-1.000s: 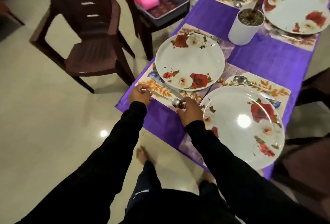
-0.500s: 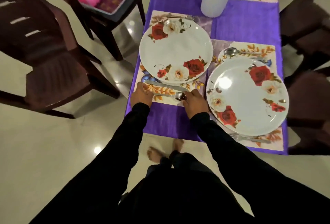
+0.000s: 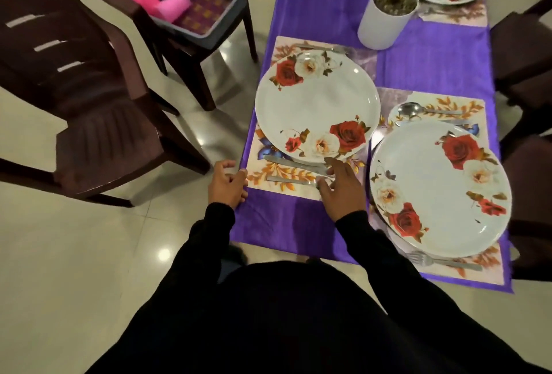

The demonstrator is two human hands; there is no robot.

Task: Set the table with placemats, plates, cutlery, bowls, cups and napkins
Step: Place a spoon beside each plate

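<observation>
A rose-patterned plate (image 3: 316, 105) lies on a leafy placemat (image 3: 277, 173) at the table's near left corner. A knife (image 3: 286, 161) and a spoon handle (image 3: 286, 179) lie on the mat just below the plate. My right hand (image 3: 340, 188) hovers over the spoon's bowl end with fingers spread and holds nothing. My left hand (image 3: 227, 182) is loosely curled at the table's left edge beside the mat, holding nothing. A second rose plate (image 3: 439, 188) sits to the right with a spoon (image 3: 424, 111) above it and a fork (image 3: 442, 261) below it.
The purple tablecloth (image 3: 328, 9) covers the table. A white plant pot (image 3: 388, 15) stands mid-table. A grey bin (image 3: 215, 3) with pink cups (image 3: 167, 3) sits on a chair at the left. Dark chairs (image 3: 89, 99) flank both sides. More plates lie at the far end.
Both hands have let go of the spoon and pulled back a little from the placemat. The camera has tilted down and closer to the near settings.
</observation>
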